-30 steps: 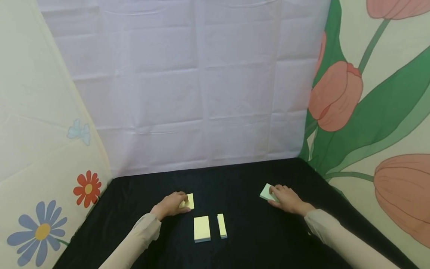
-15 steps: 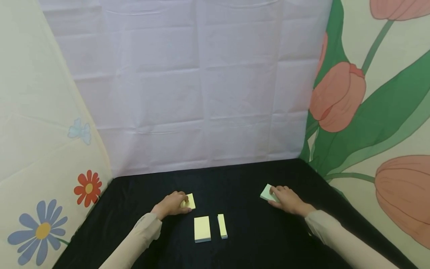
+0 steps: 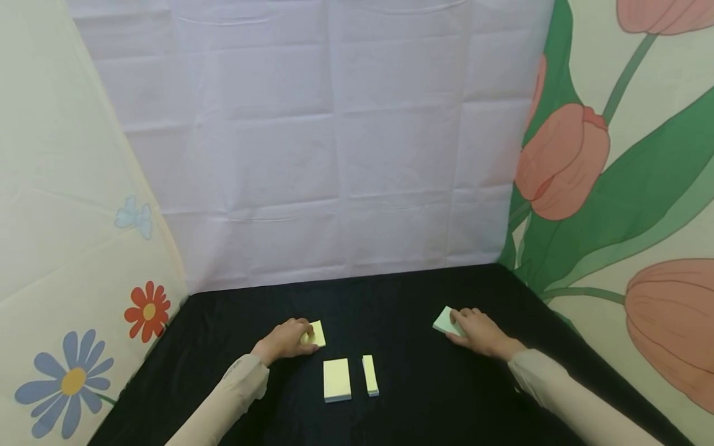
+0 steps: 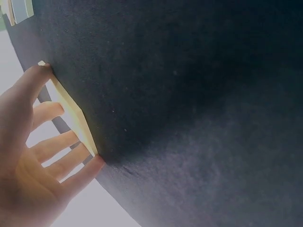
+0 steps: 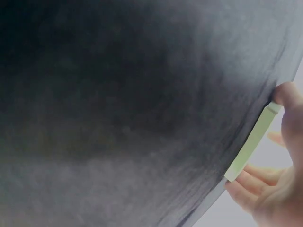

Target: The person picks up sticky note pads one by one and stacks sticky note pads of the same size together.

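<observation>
At the left of the black table, my left hand (image 3: 287,339) holds a yellow sticky note pad (image 3: 318,334) by its edges. In the left wrist view the pad's thin side (image 4: 75,111) shows between thumb and little finger. My right hand (image 3: 478,331) grips a pale green sticky note pad (image 3: 443,321) further right. Its thick side (image 5: 251,144) runs from thumb to outer fingers in the right wrist view. Both pads are partly covered by the hands. Between the hands, nearer the front, lie a larger yellow pad (image 3: 337,379) and a narrow yellow pad (image 3: 370,375).
Black cloth (image 3: 401,409) covers the table. A white creased sheet (image 3: 334,155) hangs behind it. Flower-printed cloths stand at the left (image 3: 72,260) and at the right (image 3: 591,241), along the table's sides.
The whole view has shifted by a few pixels. Both hands keep the same hold on their pads, and the two middle pads stay in place.
</observation>
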A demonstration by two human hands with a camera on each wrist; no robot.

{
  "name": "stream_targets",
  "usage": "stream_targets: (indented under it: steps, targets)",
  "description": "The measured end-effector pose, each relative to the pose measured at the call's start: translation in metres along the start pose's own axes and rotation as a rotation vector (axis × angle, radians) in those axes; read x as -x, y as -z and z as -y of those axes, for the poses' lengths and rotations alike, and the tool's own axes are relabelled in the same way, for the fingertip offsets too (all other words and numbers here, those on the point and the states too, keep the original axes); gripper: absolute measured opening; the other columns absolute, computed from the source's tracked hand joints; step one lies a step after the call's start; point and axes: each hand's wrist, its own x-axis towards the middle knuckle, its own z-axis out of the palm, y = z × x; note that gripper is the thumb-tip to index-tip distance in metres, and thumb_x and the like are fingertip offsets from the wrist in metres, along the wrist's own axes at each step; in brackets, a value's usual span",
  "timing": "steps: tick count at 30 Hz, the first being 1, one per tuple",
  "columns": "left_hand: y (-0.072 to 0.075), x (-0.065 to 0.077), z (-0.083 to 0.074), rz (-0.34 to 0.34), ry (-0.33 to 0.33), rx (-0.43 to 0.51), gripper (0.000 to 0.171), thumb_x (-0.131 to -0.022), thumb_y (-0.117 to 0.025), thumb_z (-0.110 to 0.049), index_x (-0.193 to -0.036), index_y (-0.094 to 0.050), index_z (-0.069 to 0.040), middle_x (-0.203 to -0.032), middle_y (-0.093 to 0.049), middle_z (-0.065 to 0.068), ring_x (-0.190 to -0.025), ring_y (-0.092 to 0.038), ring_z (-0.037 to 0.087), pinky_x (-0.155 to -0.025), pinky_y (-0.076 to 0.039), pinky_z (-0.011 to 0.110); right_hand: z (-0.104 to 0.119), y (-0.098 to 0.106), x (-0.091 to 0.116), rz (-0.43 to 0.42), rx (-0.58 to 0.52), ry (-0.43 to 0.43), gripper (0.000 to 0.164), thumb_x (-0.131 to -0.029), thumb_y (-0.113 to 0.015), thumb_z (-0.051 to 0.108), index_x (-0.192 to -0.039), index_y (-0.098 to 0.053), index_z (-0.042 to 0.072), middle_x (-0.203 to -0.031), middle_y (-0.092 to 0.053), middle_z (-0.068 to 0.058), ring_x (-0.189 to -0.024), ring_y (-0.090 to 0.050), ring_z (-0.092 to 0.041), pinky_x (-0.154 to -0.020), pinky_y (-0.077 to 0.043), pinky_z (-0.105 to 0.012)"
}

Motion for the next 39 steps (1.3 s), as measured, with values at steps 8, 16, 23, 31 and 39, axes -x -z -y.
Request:
stream_targets:
  steps: [8,16,23,31,39]
  targets:
    - [0.003,0.001,-0.005,-0.001,0.009,0.011,0.032,-0.088,-0.074,-0.031,-0.105,-0.070,-0.004,-0.108,-0.065,0.010,-0.086,-0.052,0.020,-0.074,-0.046,0.040,0.001,0.006,-0.002,0.048,-0.016,-0.041,0.030,-0.086,-0.076,0.028,-0.092,-0.053,0.010,-0.081,-0.055,-0.006,-0.072,-0.050,-0.023,-0.060,-0.041,-0.036]
    - [0.003,-0.001,-0.005,0.002,0.025,0.015,0.034,-0.088,-0.074,-0.032,-0.106,-0.070,-0.004,-0.112,-0.065,0.011,-0.088,-0.052,0.021,-0.075,-0.046,0.041,0.002,0.010,-0.004,0.048,-0.038,-0.057,0.030,-0.084,-0.078,0.027,-0.089,-0.052,0.012,-0.081,-0.052,-0.005,-0.071,-0.046,-0.020,-0.058,-0.039,-0.033]
    - [0.002,0.000,-0.004,0.005,0.026,0.020,0.033,-0.088,-0.074,-0.032,-0.106,-0.070,-0.004,-0.111,-0.065,0.011,-0.088,-0.053,0.021,-0.077,-0.047,0.042,0.004,0.011,-0.003,0.046,-0.048,-0.071,0.031,-0.083,-0.078,0.028,-0.087,-0.051,0.013,-0.081,-0.051,-0.003,-0.072,-0.046,-0.020,-0.058,-0.039,-0.033]
    - [0.003,0.000,-0.006,0.006,0.027,0.031,0.033,-0.088,-0.074,-0.030,-0.106,-0.069,-0.003,-0.111,-0.064,0.011,-0.089,-0.053,0.021,-0.078,-0.046,0.042,0.003,0.008,-0.003,0.032,-0.040,-0.072,0.030,-0.083,-0.076,0.031,-0.087,-0.053,0.012,-0.083,-0.053,-0.004,-0.072,-0.047,-0.020,-0.060,-0.040,-0.034]
    - [0.003,0.000,-0.006,0.013,0.031,0.031,0.033,-0.089,-0.073,-0.031,-0.107,-0.069,-0.004,-0.113,-0.064,0.011,-0.089,-0.052,0.021,-0.078,-0.046,0.042,0.004,0.005,-0.006,0.056,-0.066,-0.079,0.032,-0.083,-0.077,0.032,-0.087,-0.052,0.013,-0.082,-0.052,-0.001,-0.067,-0.044,-0.013,-0.054,-0.038,-0.029]
